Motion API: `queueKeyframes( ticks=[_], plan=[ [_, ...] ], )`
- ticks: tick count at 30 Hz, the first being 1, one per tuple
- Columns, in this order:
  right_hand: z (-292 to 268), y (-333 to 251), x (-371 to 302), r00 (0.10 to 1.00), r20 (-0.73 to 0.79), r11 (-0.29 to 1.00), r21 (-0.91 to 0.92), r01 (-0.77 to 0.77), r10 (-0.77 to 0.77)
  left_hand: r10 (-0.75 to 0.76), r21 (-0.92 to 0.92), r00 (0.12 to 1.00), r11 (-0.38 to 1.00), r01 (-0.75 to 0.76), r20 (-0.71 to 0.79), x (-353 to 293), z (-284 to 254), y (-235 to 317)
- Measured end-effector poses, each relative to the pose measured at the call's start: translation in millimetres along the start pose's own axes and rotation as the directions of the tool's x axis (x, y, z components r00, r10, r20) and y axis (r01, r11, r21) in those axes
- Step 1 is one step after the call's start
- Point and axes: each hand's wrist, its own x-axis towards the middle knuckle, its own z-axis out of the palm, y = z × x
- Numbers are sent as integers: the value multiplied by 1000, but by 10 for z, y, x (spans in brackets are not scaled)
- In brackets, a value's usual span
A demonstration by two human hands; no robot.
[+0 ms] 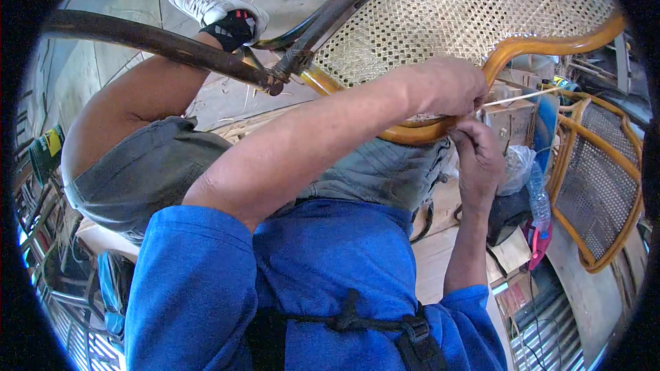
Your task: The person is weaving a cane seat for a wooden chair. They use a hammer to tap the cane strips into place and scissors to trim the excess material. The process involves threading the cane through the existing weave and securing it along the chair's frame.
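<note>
A pale woven cane panel (440,20) in a glossy orange-brown curved frame (419,134) rests across my lap. My left hand (450,86) reaches over to the frame's right bend, its fingers bunched and partly turned from view. From its fingertips a thin pale cane strip (519,99) runs off to the right. Just below, my right hand (481,158) is closed, with thumb and fingertips pressed together against the frame's lower edge. Whatever sits between those fingertips is hidden.
Dark bent poles (158,41), bound at a joint, cross at upper left beside my white shoe (203,0). To the right stand a wooden box (512,124), a plastic bottle (538,196), a pink-red object (540,240) and another cane-panelled frame (598,185).
</note>
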Motion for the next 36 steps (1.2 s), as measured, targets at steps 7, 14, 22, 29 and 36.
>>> queueKeyframes(
  ticks=[7, 14, 22, 29, 36],
  plan=[
    [125, 167, 138, 990, 29, 979, -148, 140, -137, 69, -59, 998, 996, -68, 8, 146, 37, -228],
    [177, 143, 153, 980, 72, 939, -281, 198, -185, 83, -112, 997, 990, -82, 7, 119, -15, -254],
    [233, 109, 157, 933, 119, 839, -409, 357, -339, 101, -39, 995, 994, -100, 7, 181, -16, -228],
    [346, 146, 118, 903, 8, 798, -464, 384, -429, 98, -9, 994, 995, -97, 56, 228, -17, -171],
    [361, 126, 75, 932, -79, 869, -396, 296, -353, 89, 50, 993, 994, -93, 72, 313, 91, -29]
  ],
)
